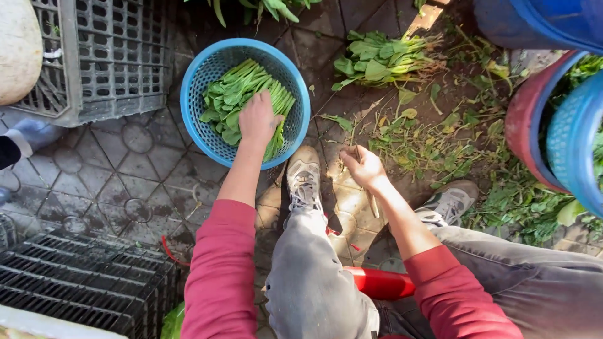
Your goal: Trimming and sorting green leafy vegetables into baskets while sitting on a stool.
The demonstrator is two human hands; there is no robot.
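Left hand (257, 118), fingers pressed flat on the leafy greens (233, 95) in the blue basket (195, 88), stems running 1-to-7 o'clock; right hand (363, 166) fist-closed on a thin stalk (374, 204).

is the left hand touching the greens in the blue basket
Touching. The head view shows the left hand pressed palm-down on the leafy greens inside the blue basket, with no gap visible between fingers and leaves.

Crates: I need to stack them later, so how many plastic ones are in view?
2: a grey crate at top left beside the blue basket, and a black crate at bottom left. Both are cut off; more may lie outside.
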